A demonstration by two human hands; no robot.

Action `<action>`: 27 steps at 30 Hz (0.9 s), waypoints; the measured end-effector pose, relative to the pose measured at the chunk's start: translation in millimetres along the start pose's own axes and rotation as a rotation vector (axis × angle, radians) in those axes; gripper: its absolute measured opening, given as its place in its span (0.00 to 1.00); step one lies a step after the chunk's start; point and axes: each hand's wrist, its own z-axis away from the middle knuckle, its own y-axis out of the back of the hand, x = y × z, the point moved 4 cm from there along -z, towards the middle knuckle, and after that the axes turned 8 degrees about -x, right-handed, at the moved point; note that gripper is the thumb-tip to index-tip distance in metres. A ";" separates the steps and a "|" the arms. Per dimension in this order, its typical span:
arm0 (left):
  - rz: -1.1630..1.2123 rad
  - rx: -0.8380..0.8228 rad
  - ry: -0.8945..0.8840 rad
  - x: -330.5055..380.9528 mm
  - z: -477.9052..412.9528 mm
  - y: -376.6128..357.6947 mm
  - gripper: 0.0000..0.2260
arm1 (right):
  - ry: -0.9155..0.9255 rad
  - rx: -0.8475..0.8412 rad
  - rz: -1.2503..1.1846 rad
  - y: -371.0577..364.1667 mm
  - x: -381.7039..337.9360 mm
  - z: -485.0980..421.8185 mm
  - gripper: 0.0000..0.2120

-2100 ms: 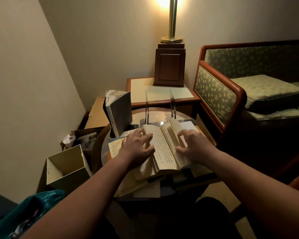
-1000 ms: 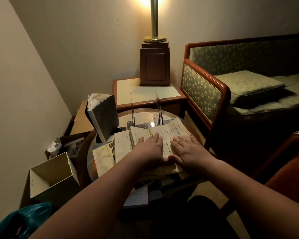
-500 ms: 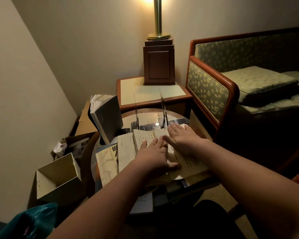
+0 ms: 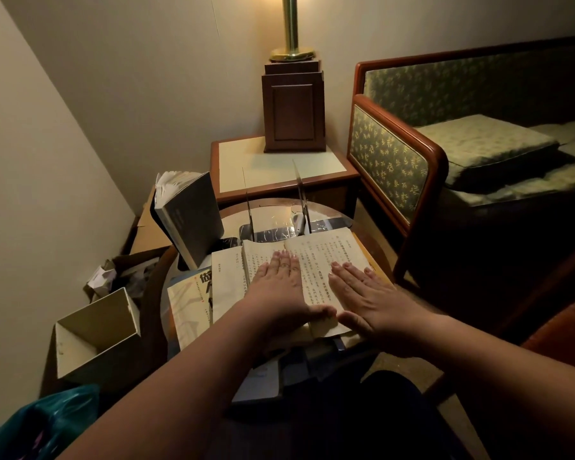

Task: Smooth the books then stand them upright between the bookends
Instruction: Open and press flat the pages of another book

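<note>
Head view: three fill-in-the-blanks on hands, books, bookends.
The left hand and the right hand press flat on a yellowed printed book that lies ____, not closed.
The grey paperback book stands ____ of the two clear upright bookends.
Between the bookends stand ____ books.
Missing: open; left; no.

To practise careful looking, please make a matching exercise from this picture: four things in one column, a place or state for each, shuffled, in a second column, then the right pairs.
Things
1. open book
2. grey book
3. bookends
4. pale box

Places or states
A. standing on end, left of the bookends
B. low at the far left, top open
C. lying flat under the left hand and right hand
D. upright, no book between them

Pairs: 1-C, 2-A, 3-D, 4-B
</note>
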 end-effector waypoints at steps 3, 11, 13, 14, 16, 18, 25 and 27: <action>0.003 -0.007 0.008 0.1 0.0 0.8 0.56 | 0.004 -0.045 -0.009 1.1 -0.8 11.5 0.40; -0.012 -0.022 0.026 -0.4 -1.7 3.1 0.56 | -0.109 -0.053 -0.158 23.6 5.1 -35.0 0.41; -0.017 -0.016 0.031 -0.3 -1.4 2.9 0.56 | -0.137 -0.023 -0.174 30.0 8.5 -52.7 0.40; -0.018 -0.011 0.033 -0.6 -1.4 2.7 0.56 | -0.154 -0.006 -0.181 32.4 10.4 -62.4 0.39; -0.017 -0.007 0.041 -1.2 -1.9 2.4 0.57 | -0.200 0.028 -0.194 36.8 13.0 -79.8 0.38; -0.010 -0.012 0.043 -1.3 -1.8 2.2 0.57 | -0.234 0.057 -0.198 39.2 13.5 -91.3 0.37; -0.012 -0.017 0.038 0.9 -0.4 2.0 0.57 | -0.178 0.107 -0.179 38.3 10.4 -76.6 0.32; -0.007 -0.011 0.036 0.5 -0.5 1.9 0.57 | -0.144 0.091 -0.150 34.8 8.4 -64.3 0.32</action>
